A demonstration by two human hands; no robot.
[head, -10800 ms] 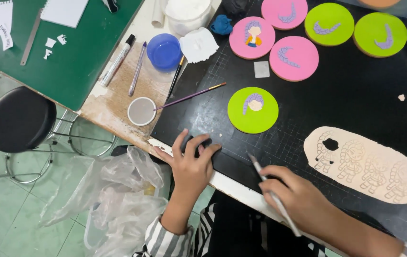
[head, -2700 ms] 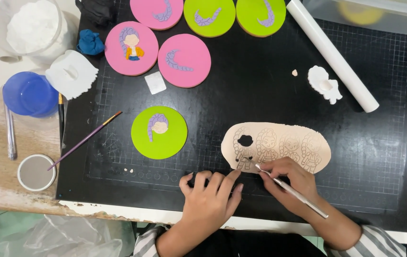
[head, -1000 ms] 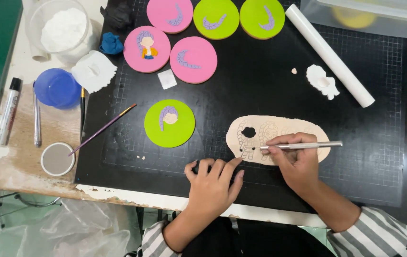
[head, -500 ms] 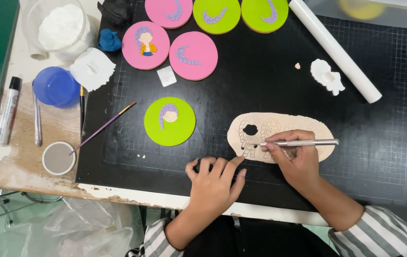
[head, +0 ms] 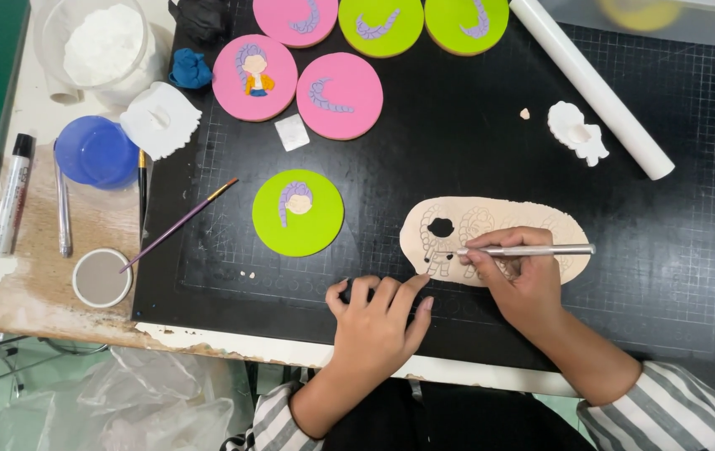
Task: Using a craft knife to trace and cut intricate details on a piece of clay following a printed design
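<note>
Beige, flat oval clay sheet [head: 499,238] lies on a black gridded cutting mat [head: 458,150]. The right hand [head: 520,280] grips a slim metal tool [head: 533,250] over it; the left hand [head: 378,321] rests open, empty, beside it.

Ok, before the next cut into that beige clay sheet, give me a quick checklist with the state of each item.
1. Right hand grips the metal tool: ok, fingers closed around it.
2. Tool tip on the beige clay sheet: ok, it meets the sheet just below the cut-out hole.
3. Left hand steadying the work: not ok, it rests on the black cutting mat just left of the sheet, not on it.
4. Sheet lying flat on the mat: ok.
5. Green disc apart from the sheet: ok.
6. Depth of the tool tip in the clay: cannot tell.
</note>
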